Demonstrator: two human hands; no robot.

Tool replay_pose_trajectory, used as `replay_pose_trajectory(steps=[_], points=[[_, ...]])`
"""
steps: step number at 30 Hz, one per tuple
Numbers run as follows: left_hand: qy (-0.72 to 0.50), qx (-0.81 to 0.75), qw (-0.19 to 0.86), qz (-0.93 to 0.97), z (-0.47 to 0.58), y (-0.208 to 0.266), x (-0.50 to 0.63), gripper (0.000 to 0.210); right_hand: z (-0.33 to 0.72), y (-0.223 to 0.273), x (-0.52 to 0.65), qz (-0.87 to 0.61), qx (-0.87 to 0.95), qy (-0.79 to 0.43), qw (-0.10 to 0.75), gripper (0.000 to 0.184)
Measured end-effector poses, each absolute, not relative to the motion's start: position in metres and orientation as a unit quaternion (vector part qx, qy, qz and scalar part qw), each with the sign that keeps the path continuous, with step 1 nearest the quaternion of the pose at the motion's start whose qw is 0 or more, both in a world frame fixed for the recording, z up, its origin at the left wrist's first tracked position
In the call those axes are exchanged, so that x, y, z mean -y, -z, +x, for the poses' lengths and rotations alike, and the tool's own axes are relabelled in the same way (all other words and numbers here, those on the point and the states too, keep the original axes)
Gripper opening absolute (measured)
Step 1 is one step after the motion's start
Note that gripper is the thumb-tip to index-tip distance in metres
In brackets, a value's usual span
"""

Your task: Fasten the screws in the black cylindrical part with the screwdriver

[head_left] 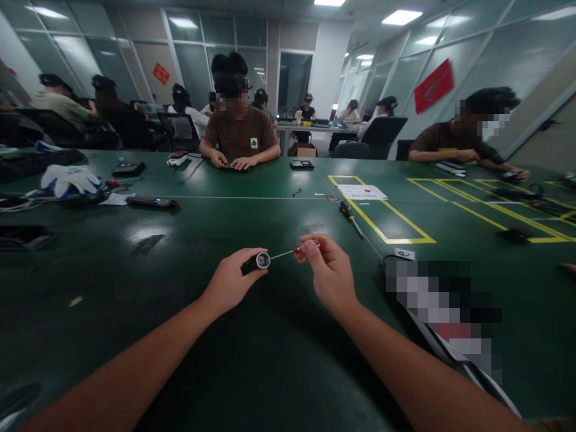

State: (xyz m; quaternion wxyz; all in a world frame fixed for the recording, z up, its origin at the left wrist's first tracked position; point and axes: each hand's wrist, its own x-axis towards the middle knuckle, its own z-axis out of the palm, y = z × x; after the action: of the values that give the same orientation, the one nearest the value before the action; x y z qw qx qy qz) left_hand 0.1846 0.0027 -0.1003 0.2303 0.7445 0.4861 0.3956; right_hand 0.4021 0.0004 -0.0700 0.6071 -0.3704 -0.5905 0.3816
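Observation:
My left hand (234, 277) is closed round a dark cylindrical part (263, 260) whose round, silver-rimmed end faces me. Small dark holes or recesses show inside that rim. Between the fingers of my right hand (330, 273) is the red handle of a thin screwdriver (282, 255). Its shaft points left, and the tip meets the silver-rimmed end; whether it sits in a screw is too small to tell. Both hands are held over the green table (279, 348). Beyond my right hand lies another screwdriver (351, 219) with a black and yellow handle.
White gloves (71, 180) and a dark pen-shaped tool (153, 203) lie at left. Yellow tape (407, 241) and a white sheet (362, 192) are at right. A blurred-out, dark-edged object (443, 318) lies by my right forearm. Across the table a person (240, 129) works; another sits at right.

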Motion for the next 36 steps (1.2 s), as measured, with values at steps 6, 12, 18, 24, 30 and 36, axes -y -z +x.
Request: replay_pose_trajectory(steps=[6, 12, 18, 24, 30, 36], points=[[-0.402, -0.487, 0.231, 0.74, 0.185, 0.1, -0.001, 0.037, 0.404, 0.071, 0.008, -0.402, 0.693, -0.27, 0.534, 0.02], [-0.401, -0.486, 0.237, 0.739, 0.185, 0.098, -0.002, 0.036, 0.404, 0.066, 0.013, -0.411, 0.707, -0.259, 0.514, 0.021], [-0.4, -0.481, 0.235, 0.744, 0.184, 0.098, -0.002, 0.036, 0.406, 0.067, 0.01, -0.429, 0.715, -0.226, 0.505, 0.019], [-0.403, -0.478, 0.241, 0.742, 0.184, 0.099, -0.003, 0.035, 0.406, 0.067, 0.012, -0.413, 0.73, -0.248, 0.484, 0.02], [-0.404, -0.474, 0.237, 0.745, 0.185, 0.1, -0.003, 0.036, 0.405, 0.064, 0.014, -0.422, 0.724, -0.221, 0.499, 0.02], [-0.396, -0.479, 0.239, 0.746, 0.184, 0.099, -0.003, 0.035, 0.405, 0.064, 0.014, -0.422, 0.734, -0.224, 0.482, 0.02]])
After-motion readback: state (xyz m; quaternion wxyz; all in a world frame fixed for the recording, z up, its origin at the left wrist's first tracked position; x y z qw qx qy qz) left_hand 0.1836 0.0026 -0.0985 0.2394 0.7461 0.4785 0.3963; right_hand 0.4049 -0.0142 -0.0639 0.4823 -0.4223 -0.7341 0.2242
